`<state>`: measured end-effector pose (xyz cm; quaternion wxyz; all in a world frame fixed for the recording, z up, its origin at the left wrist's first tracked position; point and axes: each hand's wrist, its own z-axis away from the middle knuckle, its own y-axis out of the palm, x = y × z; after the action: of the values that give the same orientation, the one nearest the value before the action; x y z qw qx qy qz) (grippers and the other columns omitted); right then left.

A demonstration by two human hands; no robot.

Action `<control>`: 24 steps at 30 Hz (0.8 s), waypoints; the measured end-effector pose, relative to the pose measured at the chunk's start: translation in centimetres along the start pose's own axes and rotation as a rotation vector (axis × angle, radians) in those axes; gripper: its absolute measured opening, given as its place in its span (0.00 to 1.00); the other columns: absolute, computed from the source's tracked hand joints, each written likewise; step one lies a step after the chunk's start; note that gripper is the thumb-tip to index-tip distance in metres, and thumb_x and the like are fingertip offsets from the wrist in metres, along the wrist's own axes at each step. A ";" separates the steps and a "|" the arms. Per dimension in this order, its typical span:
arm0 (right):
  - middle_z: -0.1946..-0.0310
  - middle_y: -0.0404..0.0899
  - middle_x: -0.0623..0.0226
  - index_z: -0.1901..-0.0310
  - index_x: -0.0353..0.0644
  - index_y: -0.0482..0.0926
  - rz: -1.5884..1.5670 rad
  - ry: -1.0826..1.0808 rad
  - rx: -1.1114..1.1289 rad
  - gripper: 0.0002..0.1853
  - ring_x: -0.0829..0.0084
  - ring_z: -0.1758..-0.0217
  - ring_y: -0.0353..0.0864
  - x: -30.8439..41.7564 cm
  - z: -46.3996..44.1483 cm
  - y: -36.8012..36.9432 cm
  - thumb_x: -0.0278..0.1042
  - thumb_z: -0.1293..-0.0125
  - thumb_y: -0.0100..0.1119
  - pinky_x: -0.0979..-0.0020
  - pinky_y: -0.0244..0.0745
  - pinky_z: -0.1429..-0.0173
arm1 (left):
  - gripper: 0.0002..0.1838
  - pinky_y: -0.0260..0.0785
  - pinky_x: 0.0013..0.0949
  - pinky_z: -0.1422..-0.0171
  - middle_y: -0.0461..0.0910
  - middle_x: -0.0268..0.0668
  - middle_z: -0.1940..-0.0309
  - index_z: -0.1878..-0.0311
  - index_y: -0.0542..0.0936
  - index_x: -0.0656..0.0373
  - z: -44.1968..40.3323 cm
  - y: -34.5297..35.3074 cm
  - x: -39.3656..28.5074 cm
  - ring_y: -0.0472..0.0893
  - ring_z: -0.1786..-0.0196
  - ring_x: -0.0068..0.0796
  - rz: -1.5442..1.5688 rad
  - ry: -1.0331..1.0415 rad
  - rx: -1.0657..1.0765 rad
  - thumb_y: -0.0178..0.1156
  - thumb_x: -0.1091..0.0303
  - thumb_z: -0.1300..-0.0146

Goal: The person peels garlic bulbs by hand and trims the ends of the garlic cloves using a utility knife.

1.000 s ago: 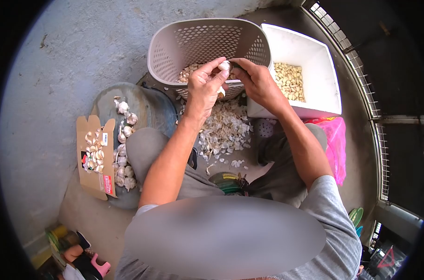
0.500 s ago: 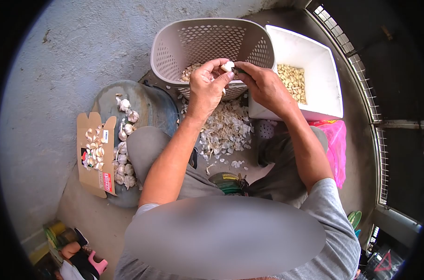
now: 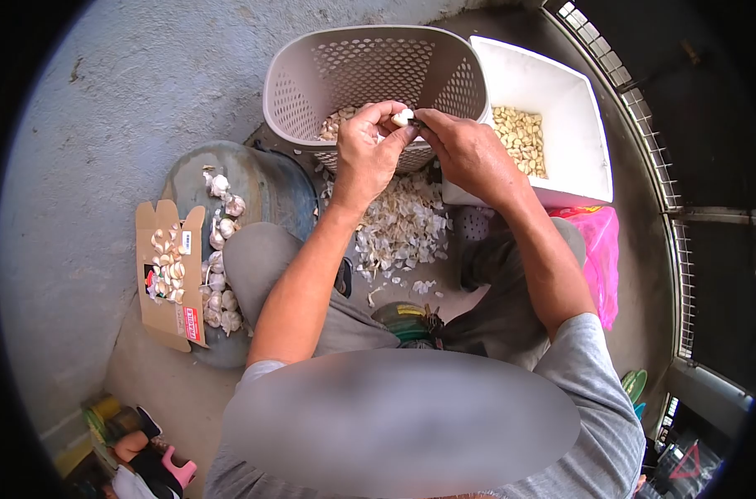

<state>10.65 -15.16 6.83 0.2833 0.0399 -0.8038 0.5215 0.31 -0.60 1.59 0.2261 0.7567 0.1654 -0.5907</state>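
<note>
Over the near rim of the tall grey-brown basket [image 3: 378,71], my left hand [image 3: 368,158] pinches a pale garlic clove [image 3: 403,117] between thumb and fingers. My right hand [image 3: 475,156] is closed beside it, its fingertips at the clove; a small dark thing shows there, too small to name. Inside the basket lie unpeeled cloves [image 3: 332,126]. Peeled cloves [image 3: 519,143] fill the bottom of the white box [image 3: 552,83] at its right. Below the hands, papery skins [image 3: 401,229] are heaped on the floor.
Garlic bulbs [image 3: 226,224] and a cardboard piece [image 3: 168,320] bearing cloves rest on an overturned bluish tub [image 3: 265,187] at the left. A pink bag [image 3: 598,258] lies by the right knee. Another person's leg [image 3: 132,445] shows at the lower left. A metal grille [image 3: 648,150] runs along the right.
Both hands stay together over the basket rim. The right hand has turned slightly, and its fingertips have closed in on the clove. The view has shifted a little.
</note>
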 end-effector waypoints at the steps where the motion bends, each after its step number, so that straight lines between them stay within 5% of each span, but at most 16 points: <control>1: 0.60 0.86 0.45 0.47 0.36 0.81 0.011 -0.005 0.002 0.11 0.42 0.58 0.86 -0.1 0.0 0.0 0.33 0.25 0.57 0.49 0.81 0.56 | 0.15 0.74 0.18 0.61 0.85 0.32 0.59 0.43 0.82 0.68 0.1 0.0 -0.2 0.82 0.61 0.14 0.000 -0.026 0.004 0.68 0.80 0.33; 11: 0.60 0.86 0.45 0.45 0.36 0.81 -0.158 0.081 0.054 0.14 0.41 0.55 0.85 0.1 -0.2 -0.8 0.34 0.25 0.58 0.49 0.79 0.54 | 0.15 0.73 0.17 0.63 0.86 0.32 0.58 0.45 0.83 0.67 0.1 0.0 -1.2 0.81 0.63 0.12 0.015 -0.084 0.009 0.69 0.80 0.34; 14: 0.60 0.86 0.45 0.45 0.36 0.81 -0.162 0.099 0.066 0.13 0.41 0.56 0.85 0.4 -0.3 -1.1 0.34 0.25 0.58 0.49 0.79 0.55 | 0.15 0.78 0.24 0.54 0.84 0.35 0.61 0.47 0.81 0.71 0.0 0.0 -1.7 0.82 0.61 0.17 0.015 -0.124 -0.013 0.69 0.82 0.36; 17: 0.61 0.85 0.45 0.46 0.36 0.81 -0.146 0.050 0.030 0.12 0.41 0.56 0.85 0.3 -0.3 -0.5 0.34 0.25 0.59 0.49 0.79 0.55 | 0.15 0.76 0.19 0.60 0.86 0.34 0.58 0.46 0.82 0.70 -0.1 0.0 -0.4 0.81 0.64 0.14 -0.006 -0.054 -0.009 0.68 0.83 0.35; 24: 0.65 0.85 0.45 0.52 0.36 0.80 -0.049 -0.001 0.060 0.08 0.41 0.59 0.85 -0.4 0.0 -0.1 0.31 0.26 0.58 0.46 0.79 0.57 | 0.11 0.77 0.25 0.58 0.82 0.34 0.62 0.52 0.84 0.69 0.7 0.7 -1.4 0.81 0.64 0.17 -0.525 0.187 -0.029 0.68 0.84 0.38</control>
<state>11.01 -15.23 6.69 0.2944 0.0682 -0.7866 0.5384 -0.28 -1.58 2.91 0.0597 0.7359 0.3843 -0.5543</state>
